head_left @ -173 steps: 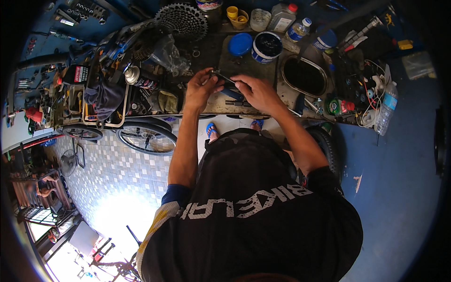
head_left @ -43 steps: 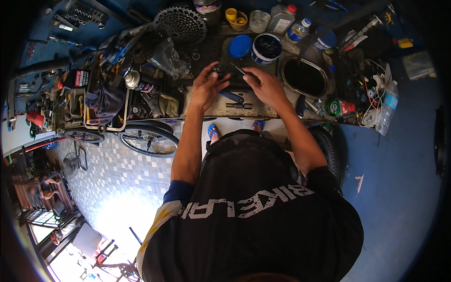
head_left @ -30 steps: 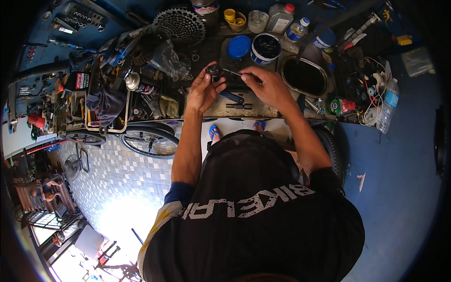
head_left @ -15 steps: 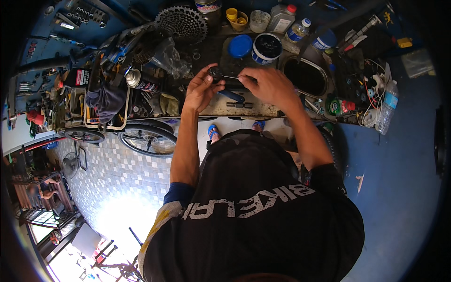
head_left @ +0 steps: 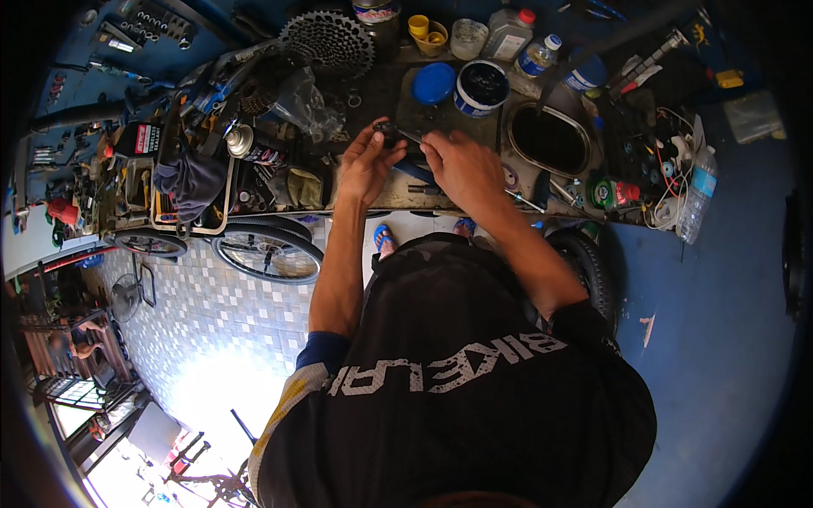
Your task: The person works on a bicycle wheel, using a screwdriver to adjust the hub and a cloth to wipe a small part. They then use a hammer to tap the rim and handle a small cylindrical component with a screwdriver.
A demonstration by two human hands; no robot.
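Over the workbench, my left hand [head_left: 364, 167] is closed around a small dark round part [head_left: 386, 130], pinched between thumb and fingers. My right hand [head_left: 464, 169] is closed on a thin metal pick-like tool [head_left: 410, 135], whose tip points at the dark part. Whether the tip touches it is hard to tell, and the tool's rear end is hidden in my fingers. Under my hands lies a blue-handled tool [head_left: 413, 172] on the bench, partly covered by my right hand. Beyond them stand an open tub of dark grease [head_left: 483, 88] and its blue lid [head_left: 434, 83].
A large cassette sprocket [head_left: 327, 44] and a crumpled plastic bag [head_left: 306, 108] lie far left. A spray can [head_left: 241, 141] and a wire basket [head_left: 222, 203] are nearer left. An oval metal tray [head_left: 549, 140] sits right, with a water bottle [head_left: 699, 193] at the bench's right end.
My right hand has shifted left and nearer to me, and the thin tool has changed its slant against the dark part. My left hand has barely moved and keeps its hold.
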